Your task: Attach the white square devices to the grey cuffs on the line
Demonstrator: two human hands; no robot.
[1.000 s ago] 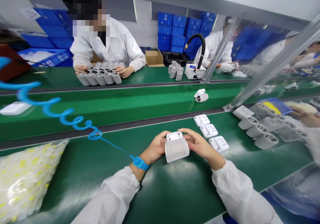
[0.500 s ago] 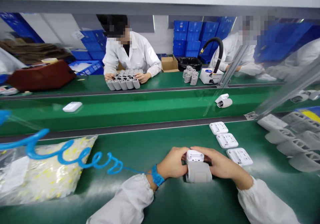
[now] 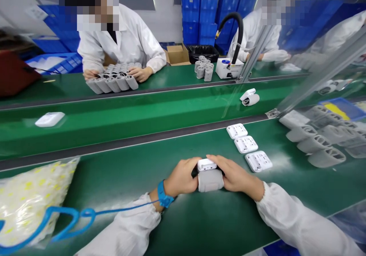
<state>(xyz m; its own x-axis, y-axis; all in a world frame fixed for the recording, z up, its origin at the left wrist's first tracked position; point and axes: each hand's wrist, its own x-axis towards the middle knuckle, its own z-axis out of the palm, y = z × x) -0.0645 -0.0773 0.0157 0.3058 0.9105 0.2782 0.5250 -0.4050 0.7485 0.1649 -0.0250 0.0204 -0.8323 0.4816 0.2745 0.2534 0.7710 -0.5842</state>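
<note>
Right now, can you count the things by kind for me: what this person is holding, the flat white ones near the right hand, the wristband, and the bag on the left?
White unit held by the left hand and right hand: 1
Grey cuff held with it: 1
Flat white cases: 3
Blue wristband: 1
Clear bag: 1
Total: 7

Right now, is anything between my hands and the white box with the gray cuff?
Nothing visible: your left hand and right hand hold the white box and gray cuff. Three white cases lie apart, beyond the right hand.
</note>
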